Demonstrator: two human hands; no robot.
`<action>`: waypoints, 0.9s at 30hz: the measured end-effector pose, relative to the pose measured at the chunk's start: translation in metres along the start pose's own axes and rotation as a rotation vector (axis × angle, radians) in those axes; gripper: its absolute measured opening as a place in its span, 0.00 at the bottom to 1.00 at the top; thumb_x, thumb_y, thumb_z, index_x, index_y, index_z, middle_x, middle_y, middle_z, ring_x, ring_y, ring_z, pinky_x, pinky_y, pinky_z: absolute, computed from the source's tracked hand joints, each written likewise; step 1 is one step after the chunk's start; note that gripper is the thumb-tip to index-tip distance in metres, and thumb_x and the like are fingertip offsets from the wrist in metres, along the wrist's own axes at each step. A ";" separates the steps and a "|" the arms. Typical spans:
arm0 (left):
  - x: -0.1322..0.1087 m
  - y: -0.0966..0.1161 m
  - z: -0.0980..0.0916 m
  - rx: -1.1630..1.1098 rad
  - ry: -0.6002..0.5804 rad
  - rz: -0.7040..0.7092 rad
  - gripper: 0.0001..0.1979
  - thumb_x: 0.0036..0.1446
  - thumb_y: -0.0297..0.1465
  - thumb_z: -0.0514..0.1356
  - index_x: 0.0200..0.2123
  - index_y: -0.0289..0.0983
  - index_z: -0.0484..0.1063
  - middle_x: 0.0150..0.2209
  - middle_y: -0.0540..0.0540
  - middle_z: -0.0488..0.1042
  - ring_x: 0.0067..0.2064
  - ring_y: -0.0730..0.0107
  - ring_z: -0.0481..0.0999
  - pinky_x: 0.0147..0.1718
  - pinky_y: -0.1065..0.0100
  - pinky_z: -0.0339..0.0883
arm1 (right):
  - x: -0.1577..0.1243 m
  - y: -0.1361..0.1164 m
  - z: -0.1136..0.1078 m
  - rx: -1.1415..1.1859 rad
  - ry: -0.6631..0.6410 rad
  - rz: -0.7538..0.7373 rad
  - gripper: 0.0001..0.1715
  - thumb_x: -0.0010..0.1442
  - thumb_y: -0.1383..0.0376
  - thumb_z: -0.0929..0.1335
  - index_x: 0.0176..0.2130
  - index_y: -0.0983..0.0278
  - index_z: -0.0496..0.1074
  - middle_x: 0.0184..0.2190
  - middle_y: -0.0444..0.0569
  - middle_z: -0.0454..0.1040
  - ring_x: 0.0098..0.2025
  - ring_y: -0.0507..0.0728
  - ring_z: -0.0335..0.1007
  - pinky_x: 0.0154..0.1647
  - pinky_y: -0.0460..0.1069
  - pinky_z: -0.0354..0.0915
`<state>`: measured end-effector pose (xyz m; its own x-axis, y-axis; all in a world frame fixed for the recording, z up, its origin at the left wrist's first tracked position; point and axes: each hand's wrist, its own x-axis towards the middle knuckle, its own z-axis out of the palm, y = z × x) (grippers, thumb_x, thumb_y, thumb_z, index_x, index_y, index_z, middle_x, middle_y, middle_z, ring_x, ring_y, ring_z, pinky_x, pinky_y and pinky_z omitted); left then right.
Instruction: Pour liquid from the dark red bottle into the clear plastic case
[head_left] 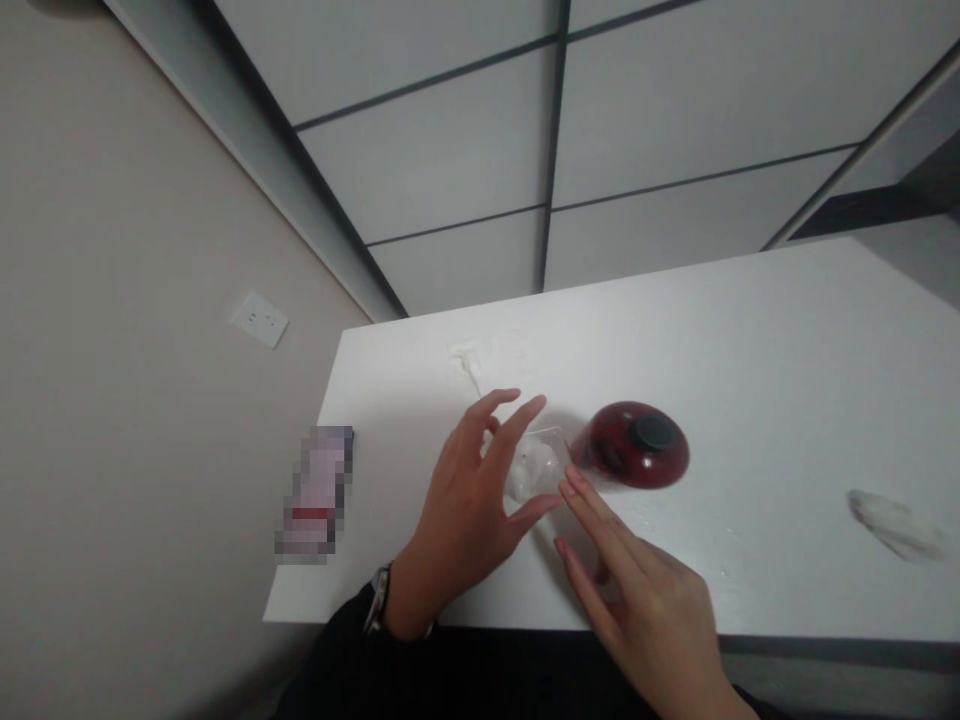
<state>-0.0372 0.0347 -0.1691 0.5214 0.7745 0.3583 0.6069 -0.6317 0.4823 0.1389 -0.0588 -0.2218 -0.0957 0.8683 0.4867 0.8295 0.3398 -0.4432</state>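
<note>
A small see-through container (556,442) with white, lumpy material (534,470) in it sits on the white table in front of me. My left hand (474,490) is over its left side, open, with fingers curved and spread apart. From the right, my right hand (645,600) reaches in with its fingers stretched out and the thumb apart. Its fingertips are at the container's right edge, close to my left thumb; whether they touch it I cannot tell. Part of the container is hidden behind my left hand. Just right of it stands a dark red bottle (634,447) with a black cap.
A pixelated pinkish object (316,490) lies at the table's left edge. Behind my left hand is a thin white item (468,362), and a crumpled pale piece (892,524) lies far right. A wall with a socket (261,320) borders the left; panelled doors (465,150) stand behind.
</note>
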 end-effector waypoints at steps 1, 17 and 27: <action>0.001 -0.001 -0.001 -0.028 -0.042 0.030 0.39 0.67 0.43 0.66 0.74 0.44 0.52 0.70 0.32 0.63 0.63 0.48 0.74 0.61 0.44 0.76 | 0.000 0.000 0.000 0.003 0.000 0.003 0.33 0.77 0.67 0.62 0.76 0.61 0.55 0.64 0.56 0.76 0.45 0.57 0.87 0.45 0.50 0.82; 0.005 0.001 0.000 -0.031 -0.054 0.030 0.31 0.71 0.33 0.62 0.73 0.44 0.57 0.74 0.32 0.56 0.64 0.53 0.75 0.60 0.50 0.77 | -0.001 0.000 0.001 0.052 -0.011 0.035 0.36 0.76 0.67 0.63 0.77 0.60 0.51 0.67 0.54 0.72 0.48 0.59 0.87 0.40 0.52 0.83; 0.015 0.007 -0.010 -0.062 0.170 0.018 0.20 0.65 0.27 0.69 0.58 0.40 0.72 0.52 0.44 0.80 0.53 0.66 0.82 0.54 0.65 0.80 | -0.002 0.000 0.003 0.072 -0.002 0.045 0.31 0.76 0.67 0.63 0.74 0.63 0.59 0.66 0.56 0.73 0.47 0.60 0.87 0.39 0.52 0.83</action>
<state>-0.0317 0.0421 -0.1523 0.4202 0.7608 0.4945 0.5573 -0.6465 0.5210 0.1374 -0.0598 -0.2247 -0.0606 0.8842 0.4632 0.7915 0.3253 -0.5174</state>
